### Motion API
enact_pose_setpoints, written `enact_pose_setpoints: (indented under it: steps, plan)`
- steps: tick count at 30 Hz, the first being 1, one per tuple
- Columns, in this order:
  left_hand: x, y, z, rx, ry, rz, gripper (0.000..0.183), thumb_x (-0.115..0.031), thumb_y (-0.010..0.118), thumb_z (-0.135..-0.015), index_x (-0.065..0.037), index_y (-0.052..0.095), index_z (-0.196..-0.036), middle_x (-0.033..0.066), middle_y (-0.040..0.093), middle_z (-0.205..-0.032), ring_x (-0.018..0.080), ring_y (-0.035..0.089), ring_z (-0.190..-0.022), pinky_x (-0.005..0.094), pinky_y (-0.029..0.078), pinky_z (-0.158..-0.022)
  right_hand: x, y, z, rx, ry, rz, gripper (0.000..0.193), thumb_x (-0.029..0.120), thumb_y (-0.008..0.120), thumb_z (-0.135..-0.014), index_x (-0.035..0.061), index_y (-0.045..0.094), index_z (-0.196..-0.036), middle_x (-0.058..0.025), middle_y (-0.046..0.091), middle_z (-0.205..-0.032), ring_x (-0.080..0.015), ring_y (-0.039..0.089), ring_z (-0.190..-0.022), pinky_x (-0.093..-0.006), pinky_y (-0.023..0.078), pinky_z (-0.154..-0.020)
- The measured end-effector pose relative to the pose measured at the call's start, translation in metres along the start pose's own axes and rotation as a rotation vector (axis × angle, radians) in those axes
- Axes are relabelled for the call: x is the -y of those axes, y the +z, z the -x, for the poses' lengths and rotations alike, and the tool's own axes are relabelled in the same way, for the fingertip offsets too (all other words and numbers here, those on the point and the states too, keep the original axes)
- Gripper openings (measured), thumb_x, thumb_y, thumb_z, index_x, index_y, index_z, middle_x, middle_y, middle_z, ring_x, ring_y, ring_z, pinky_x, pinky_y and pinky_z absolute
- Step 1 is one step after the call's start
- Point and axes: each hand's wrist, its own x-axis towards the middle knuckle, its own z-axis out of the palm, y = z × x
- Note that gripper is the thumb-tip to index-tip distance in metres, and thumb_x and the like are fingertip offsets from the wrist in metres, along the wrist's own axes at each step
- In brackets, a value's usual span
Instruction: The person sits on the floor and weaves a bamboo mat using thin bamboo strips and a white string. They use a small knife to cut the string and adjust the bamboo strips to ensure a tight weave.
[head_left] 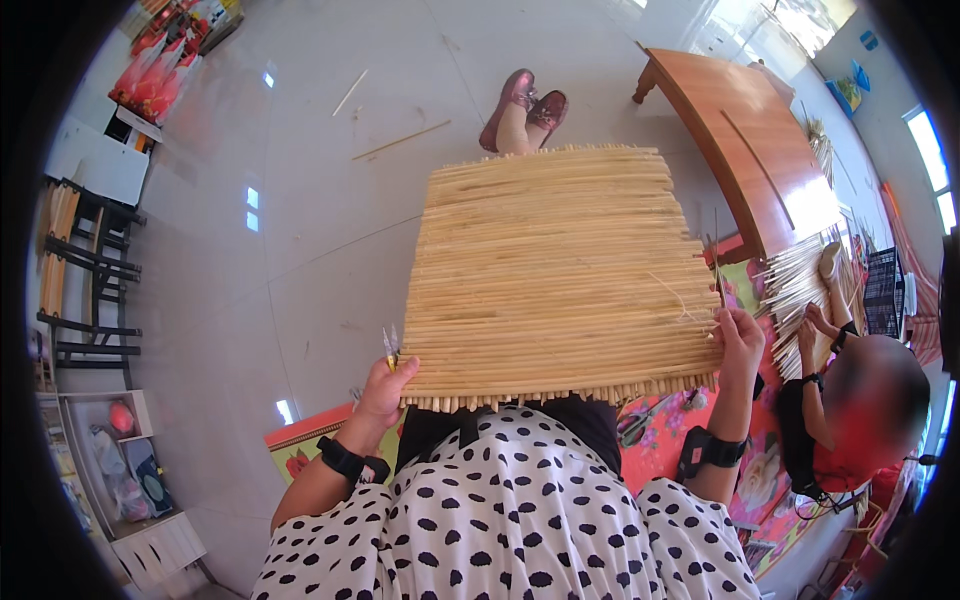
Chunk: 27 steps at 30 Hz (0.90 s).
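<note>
Glossy pale floor tiles [320,180] stretch away, with a brown wooden table [705,90] at upper right. A mat of straw-coloured stalks [550,270] sits centrally, just beyond polka-dot clothing [520,490]. The left hand [383,390] grips its near left corner, beside a small pointed yellow tool [390,357]; the right hand [740,343] pinches its right edge near the lower corner.

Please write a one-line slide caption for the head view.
Held between left hand and right hand, a mat of straw-coloured stalks spreads above a tiled floor.
</note>
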Motion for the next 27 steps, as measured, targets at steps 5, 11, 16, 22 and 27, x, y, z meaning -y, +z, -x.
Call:
enact_pose_setpoints:
  steps: [5, 11, 16, 22, 27]
  plan:
    - [0.008, 0.002, 0.008, 0.018, 0.048, 0.055, 0.034, -0.016, 0.059, -0.095, 0.007, 0.055, -0.119, 0.0139, 0.065, -0.110, 0.0194, 0.065, -0.097, 0.0335, 0.053, -0.087, -0.003, -0.010, 0.001, -0.036, -0.029, -0.028, 0.010, 0.009, 0.064, -0.092, -0.0002, 0.066, -0.091, -0.0005, 0.062, -0.075, -0.0044, 0.048, -0.056, -0.0182, 0.034, -0.051]
    - [0.012, -0.008, 0.012, 0.049, 0.001, 0.032, 0.033, -0.018, 0.056, -0.097, 0.008, 0.056, -0.118, 0.0138, 0.066, -0.109, 0.0184, 0.065, -0.096, 0.0318, 0.053, -0.085, 0.011, -0.011, -0.006, -0.050, -0.081, -0.087, 0.010, 0.012, 0.065, -0.092, 0.0022, 0.065, -0.088, -0.0029, 0.067, -0.081, -0.0033, 0.045, -0.055, -0.0171, 0.032, -0.049]
    - [0.022, -0.012, 0.012, 0.019, -0.001, 0.060, 0.033, -0.020, 0.056, -0.097, 0.007, 0.058, -0.116, 0.0130, 0.067, -0.108, 0.0180, 0.066, -0.094, 0.0310, 0.053, -0.083, 0.030, -0.003, -0.011, -0.050, -0.142, -0.134, 0.009, 0.012, 0.064, -0.092, 0.0035, 0.065, -0.089, -0.0015, 0.064, -0.079, -0.0037, 0.044, -0.054, -0.0177, 0.035, -0.050]
    - [0.032, -0.022, 0.016, 0.052, 0.026, 0.068, 0.037, -0.023, 0.059, -0.096, 0.007, 0.057, -0.117, 0.0137, 0.065, -0.110, 0.0190, 0.065, -0.098, 0.0329, 0.052, -0.086, 0.043, -0.002, -0.013, 0.018, -0.184, -0.098, 0.007, 0.011, 0.064, -0.093, 0.0043, 0.065, -0.091, -0.0022, 0.064, -0.081, -0.0037, 0.043, -0.054, -0.0167, 0.034, -0.050]
    - [0.023, -0.022, 0.020, 0.038, 0.088, 0.070, 0.038, -0.023, 0.061, -0.094, 0.007, 0.057, -0.117, 0.0133, 0.066, -0.109, 0.0190, 0.065, -0.096, 0.0331, 0.052, -0.085, 0.045, 0.005, -0.011, 0.069, -0.166, -0.130, 0.006, 0.010, 0.064, -0.092, 0.0041, 0.064, -0.091, 0.0003, 0.060, -0.079, -0.0034, 0.044, -0.057, -0.0167, 0.034, -0.051]
